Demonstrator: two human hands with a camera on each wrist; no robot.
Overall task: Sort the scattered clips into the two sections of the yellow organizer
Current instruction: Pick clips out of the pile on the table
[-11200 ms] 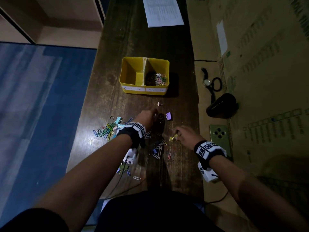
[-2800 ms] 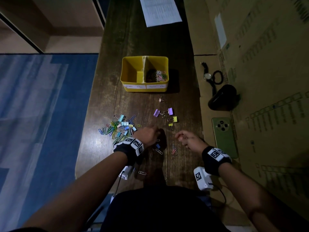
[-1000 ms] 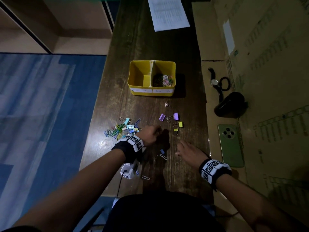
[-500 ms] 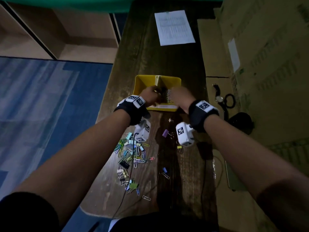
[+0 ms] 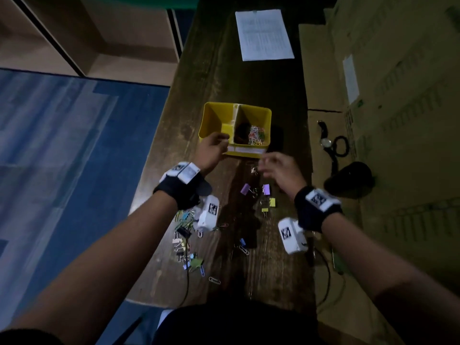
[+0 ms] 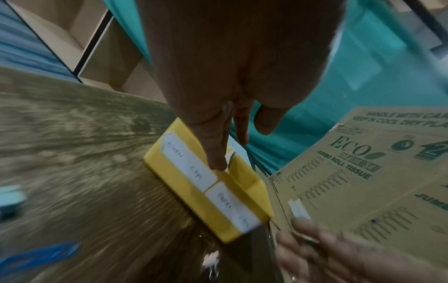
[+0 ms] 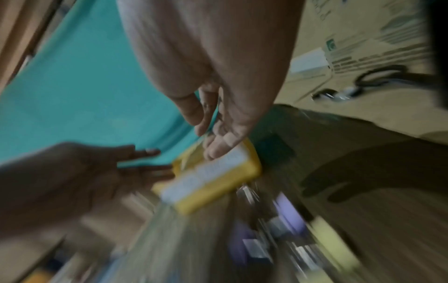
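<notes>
The yellow organizer (image 5: 214,120) stands mid-table, with two white labels on its front wall (image 6: 194,197). Its right section holds coloured paper clips (image 5: 255,136); the left section looks bare. My left hand (image 5: 216,145) is at the organizer's front left corner, its fingers (image 6: 218,153) straight and holding nothing. My right hand (image 5: 271,163) hovers just in front of the organizer's right end (image 7: 252,168), fingers loosely curled, with nothing seen in it. Purple (image 5: 245,189) and yellow (image 5: 272,202) binder clips lie near the right wrist. A mixed pile of clips (image 5: 186,235) lies under the left forearm.
A printed sheet (image 5: 263,34) lies at the table's far end. Cardboard boxes (image 5: 385,120) flank the right side, with a wristwatch (image 5: 324,141) and a black object (image 5: 348,180) on them. The table's left edge drops to blue carpet (image 5: 62,145).
Both hands were over the organizer half a second ago; now they have pulled back toward me, the right hand farther. Before that they were picking clips from the table.
</notes>
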